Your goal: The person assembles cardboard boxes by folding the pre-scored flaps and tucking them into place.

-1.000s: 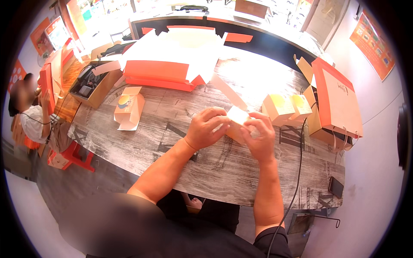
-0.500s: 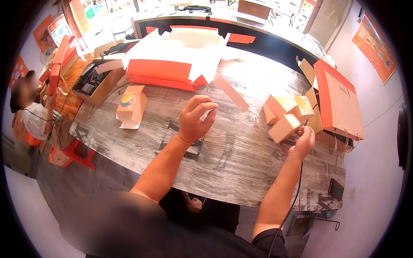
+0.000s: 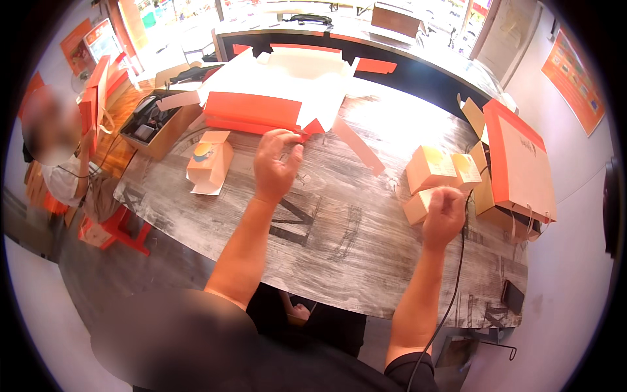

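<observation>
My left hand (image 3: pixel 277 166) hovers over the table in front of a large opened carton (image 3: pixel 251 108), orange-red outside and white inside. Its fingers are curved, the thumb stands apart, and nothing is in it. My right hand (image 3: pixel 445 219) is closed at the right end of a small cream box (image 3: pixel 416 208), hiding part of that box. Two more small boxes stand right behind it, a larger one (image 3: pixel 429 170) and a narrower one (image 3: pixel 465 171). An orange-and-white box with open flaps (image 3: pixel 210 163) stands left of my left hand.
A thin pale strip (image 3: pixel 359 147) lies mid-table. At the right stands an orange-and-cream carton with handles (image 3: pixel 522 160); a phone (image 3: pixel 513 297) lies near the edge. A black cable (image 3: pixel 460 261) runs past my right arm. A cardboard box of dark items (image 3: pixel 153 127) and a seated person (image 3: pixel 65 176) are at left.
My left hand has moved left and toward the large carton, its thumb further from the fingers. My right hand has brought the tilted small box down against the other two.
</observation>
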`<state>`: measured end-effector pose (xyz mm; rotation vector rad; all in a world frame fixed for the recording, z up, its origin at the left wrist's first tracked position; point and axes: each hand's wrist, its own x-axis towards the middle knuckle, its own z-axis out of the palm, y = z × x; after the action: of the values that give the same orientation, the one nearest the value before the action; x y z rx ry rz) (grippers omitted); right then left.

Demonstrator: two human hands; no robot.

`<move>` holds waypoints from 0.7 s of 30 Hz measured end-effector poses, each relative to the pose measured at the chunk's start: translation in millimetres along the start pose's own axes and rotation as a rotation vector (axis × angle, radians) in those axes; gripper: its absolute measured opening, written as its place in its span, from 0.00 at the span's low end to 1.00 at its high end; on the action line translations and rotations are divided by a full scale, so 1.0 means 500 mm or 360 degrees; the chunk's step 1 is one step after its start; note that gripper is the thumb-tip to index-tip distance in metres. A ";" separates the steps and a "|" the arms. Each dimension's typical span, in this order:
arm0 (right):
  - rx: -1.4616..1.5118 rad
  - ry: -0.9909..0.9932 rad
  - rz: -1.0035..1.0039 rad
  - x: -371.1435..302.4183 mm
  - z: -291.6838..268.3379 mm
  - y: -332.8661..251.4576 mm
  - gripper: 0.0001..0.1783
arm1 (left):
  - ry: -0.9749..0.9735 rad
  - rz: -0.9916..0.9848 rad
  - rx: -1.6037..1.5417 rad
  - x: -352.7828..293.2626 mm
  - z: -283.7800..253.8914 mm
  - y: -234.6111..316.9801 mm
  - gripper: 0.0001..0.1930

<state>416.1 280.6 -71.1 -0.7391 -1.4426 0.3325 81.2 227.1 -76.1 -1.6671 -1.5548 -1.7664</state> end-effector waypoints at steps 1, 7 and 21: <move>0.0063 -0.0098 0.0031 -0.006 0.008 -0.007 0.05 | 0.0008 -0.0007 0.0088 0.006 -0.013 -0.013 0.08; 0.0221 -0.0504 0.0152 -0.034 0.041 -0.044 0.07 | -0.0161 -0.0187 0.1024 0.032 -0.167 -0.133 0.23; 0.0123 -0.0490 0.0184 -0.041 0.057 -0.040 0.07 | -0.0691 -0.0914 0.1553 0.002 -0.252 -0.173 0.36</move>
<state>381.5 260.4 -75.5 -0.7324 -1.6687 0.6092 -55.9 161.4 -89.6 -1.1612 -2.6644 -0.5084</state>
